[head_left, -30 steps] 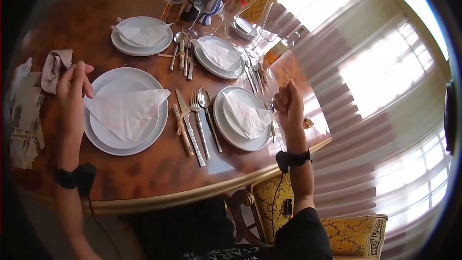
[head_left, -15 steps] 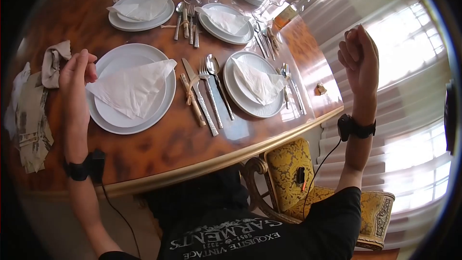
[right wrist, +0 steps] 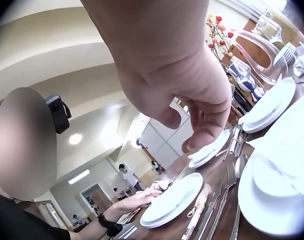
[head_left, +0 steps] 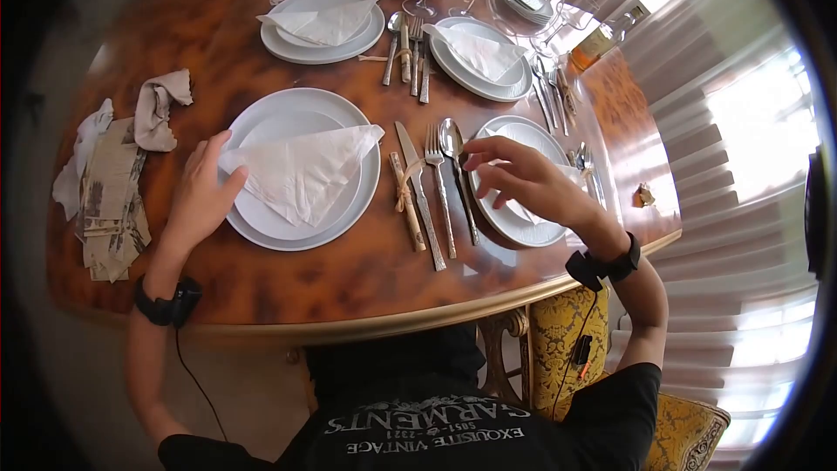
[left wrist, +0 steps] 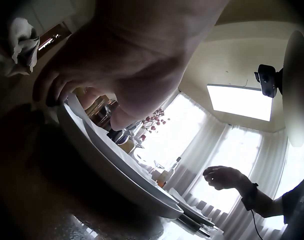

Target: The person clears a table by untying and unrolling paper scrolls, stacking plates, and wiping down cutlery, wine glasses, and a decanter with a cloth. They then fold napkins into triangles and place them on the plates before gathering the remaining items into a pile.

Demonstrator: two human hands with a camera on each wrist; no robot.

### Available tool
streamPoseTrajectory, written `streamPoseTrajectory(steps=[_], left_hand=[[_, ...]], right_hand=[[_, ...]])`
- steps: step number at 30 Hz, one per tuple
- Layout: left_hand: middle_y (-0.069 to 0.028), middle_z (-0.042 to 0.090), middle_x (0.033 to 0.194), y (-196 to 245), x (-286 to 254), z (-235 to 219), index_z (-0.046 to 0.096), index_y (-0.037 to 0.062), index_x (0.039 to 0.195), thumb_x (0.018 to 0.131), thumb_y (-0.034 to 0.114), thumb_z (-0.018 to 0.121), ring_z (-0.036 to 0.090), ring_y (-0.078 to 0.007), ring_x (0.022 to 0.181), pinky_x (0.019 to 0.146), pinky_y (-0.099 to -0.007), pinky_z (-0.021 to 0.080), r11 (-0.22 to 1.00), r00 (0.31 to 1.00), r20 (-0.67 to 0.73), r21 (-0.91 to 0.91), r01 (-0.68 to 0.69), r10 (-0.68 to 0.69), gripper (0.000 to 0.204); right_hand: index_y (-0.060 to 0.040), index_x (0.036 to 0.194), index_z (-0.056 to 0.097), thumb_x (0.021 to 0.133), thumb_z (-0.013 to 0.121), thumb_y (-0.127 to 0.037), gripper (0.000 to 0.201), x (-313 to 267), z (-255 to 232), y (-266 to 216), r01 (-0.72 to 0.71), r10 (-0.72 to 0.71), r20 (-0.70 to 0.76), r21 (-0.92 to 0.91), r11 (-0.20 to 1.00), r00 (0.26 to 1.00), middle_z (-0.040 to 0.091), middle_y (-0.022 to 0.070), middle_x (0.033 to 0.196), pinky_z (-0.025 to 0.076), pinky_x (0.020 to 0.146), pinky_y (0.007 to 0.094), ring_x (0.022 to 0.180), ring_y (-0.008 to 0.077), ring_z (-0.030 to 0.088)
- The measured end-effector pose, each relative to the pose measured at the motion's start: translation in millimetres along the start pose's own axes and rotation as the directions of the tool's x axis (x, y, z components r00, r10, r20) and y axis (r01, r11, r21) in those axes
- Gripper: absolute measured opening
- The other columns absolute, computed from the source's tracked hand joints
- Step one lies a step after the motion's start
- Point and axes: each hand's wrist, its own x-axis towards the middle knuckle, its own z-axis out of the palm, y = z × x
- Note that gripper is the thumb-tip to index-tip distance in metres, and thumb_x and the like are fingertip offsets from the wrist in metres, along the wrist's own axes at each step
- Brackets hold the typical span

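Note:
My left hand (head_left: 202,201) is at the left rim of the nearest white plate (head_left: 301,240), thumb and fingers spread. A smaller plate on it carries a folded white napkin (head_left: 301,173); the left wrist view shows the fingertips right at the plate's edge (left wrist: 117,172). My right hand (head_left: 527,179) hangs with loosely bent fingers and holds nothing. It overlaps the right-hand plate (head_left: 497,218) in the head view and hides part of its napkin. Between the plates lie a rolled bundle tied with string (head_left: 406,201), a knife (head_left: 423,209), a fork (head_left: 441,192) and a spoon (head_left: 459,179).
Crumpled beige cloth (head_left: 161,109) and patterned strips (head_left: 113,201) lie at the left. Behind are two more plate settings (head_left: 323,57) with cutlery, wine glasses (head_left: 423,9) and a bottle (head_left: 602,39). A yellow upholstered chair (head_left: 567,331) stands at the table's front right edge.
My right hand has come down leftward from beyond the table's right edge, its curled fingers loosening. My left hand's fingers have spread out at the plate's rim. The head view has shifted.

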Motion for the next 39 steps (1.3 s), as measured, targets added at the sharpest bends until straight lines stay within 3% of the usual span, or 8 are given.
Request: streamPoseTrajectory(steps=[5, 8, 15, 21, 27, 31, 34, 39], left_hand=[[-0.017, 0.054, 0.122, 10.6, 10.4, -9.8, 0.055, 0.0021, 0.12, 0.084, 0.021, 0.069, 0.052, -0.0357, 0.116, 0.096, -0.0417, 0.044, 0.97, 1.0, 0.024, 0.243, 0.011, -0.018, 0.044], [-0.0149, 0.051, 0.117, 15.6, 15.8, -1.8, 0.057, 0.0056, 0.11, 0.079, 0.02, 0.073, 0.048, -0.035, 0.116, 0.095, -0.0434, 0.042, 0.942, 0.987, -0.035, 0.308, -0.137, 0.155, 0.038], [-0.0156, 0.048, 0.13, 32.5, 26.0, 9.6, 0.055, 0.0083, 0.112, 0.079, 0.022, 0.074, 0.041, -0.0343, 0.13, 0.105, -0.0511, 0.033, 0.936, 0.983, -0.051, 0.316, -0.153, 0.177, 0.041], [-0.0141, 0.047, 0.143, 69.2, 32.5, 14.9, 0.054, 0.0102, 0.128, 0.082, 0.024, 0.072, 0.04, -0.0303, 0.137, 0.109, -0.0579, 0.024, 0.938, 0.96, -0.048, 0.232, -0.257, 0.275, 0.051], [-0.0106, 0.063, 0.119, 123.4, 48.6, 15.1, 0.051, 0.003, 0.13, 0.091, 0.004, 0.055, 0.06, -0.0216, 0.111, 0.097, -0.0329, 0.044, 0.744, 0.969, -0.102, -0.624, -0.238, 0.224, 0.04], [-0.0085, 0.06, 0.122, 142.4, 53.8, 9.8, 0.054, -0.0015, 0.126, 0.09, -0.001, 0.048, 0.056, -0.0151, 0.113, 0.099, -0.0302, 0.043, 0.661, 0.893, -0.287, -0.6, -0.451, 0.348, 0.036], [-0.0057, 0.066, 0.102, 135.6, 49.1, -2.7, 0.055, -0.0051, 0.124, 0.094, 0.013, 0.056, 0.062, -0.0097, 0.09, 0.079, -0.0263, 0.052, 0.58, 0.987, -0.156, -0.808, -0.103, -0.043, 0.035], [-0.0055, 0.066, 0.103, 138.4, 54.5, -16.5, 0.056, -0.0026, 0.122, 0.092, 0.015, 0.063, 0.063, -0.0093, 0.09, 0.079, -0.0266, 0.052, 0.457, 0.995, -0.097, -0.887, -0.069, -0.038, 0.035]], right_hand=[[-0.0037, 0.121, 0.055, 0.09, 0.064, -0.019, 0.036, 81.9, 44.6, -31.2, 0.544, -0.639, 0.145, -0.683, 0.487, 0.755, 0.058, 0.0153, 0.109, 0.05, 0.084, 0.041, 0.1, 0.0334, 0.059], [-0.0056, 0.117, 0.061, 0.088, 0.064, -0.026, 0.036, 124.3, 77.3, -37.8, 0.569, -0.599, 0.253, -0.704, 0.424, 0.76, 0.06, 0.012, 0.111, 0.051, 0.085, 0.0431, 0.107, 0.0319, 0.058], [-0.004, 0.105, 0.063, 0.08, 0.07, -0.021, 0.031, 157.8, 104.8, -39.0, 0.437, -0.324, 0.302, -0.715, 0.546, 0.897, 0.066, 0.0147, 0.084, 0.05, 0.074, 0.0425, 0.081, 0.0331, 0.065], [0.0018, 0.094, 0.059, 0.082, 0.064, -0.016, 0.022, 149.4, 99.5, -41.3, 0.507, -0.486, 0.213, -0.596, 0.622, 0.847, 0.064, 0.0182, 0.083, 0.048, 0.069, 0.0397, 0.075, 0.0337, 0.063], [0.002, 0.107, 0.057, 0.09, 0.059, -0.01, 0.021, 113.6, 80.9, -64.6, 0.535, -0.526, -0.121, 0.066, 0.842, 0.842, 0.065, 0.0097, 0.088, 0.05, 0.069, 0.0292, 0.077, 0.0144, 0.064], [0.0006, 0.116, 0.054, 0.093, 0.058, -0.01, 0.025, 75.3, 50.9, -63.2, 0.508, -0.499, -0.1, 0.103, 0.855, 0.861, 0.064, 0.0076, 0.101, 0.05, 0.076, 0.0268, 0.092, 0.0111, 0.061], [-0.0014, 0.12, 0.056, 0.095, 0.058, -0.011, 0.027, 37.4, 1.2, -43.4, 0.441, -0.469, -0.194, -0.171, 0.881, 0.862, 0.064, 0.0056, 0.104, 0.05, 0.078, 0.0268, 0.095, 0.0107, 0.061], [-0.0015, 0.116, 0.061, 0.09, 0.067, -0.016, 0.031, -7.5, -108.7, 1.9, 0.007, -0.206, -0.26, -0.605, 0.797, 0.943, 0.068, 0.0088, 0.101, 0.051, 0.08, 0.0302, 0.093, 0.016, 0.065]])
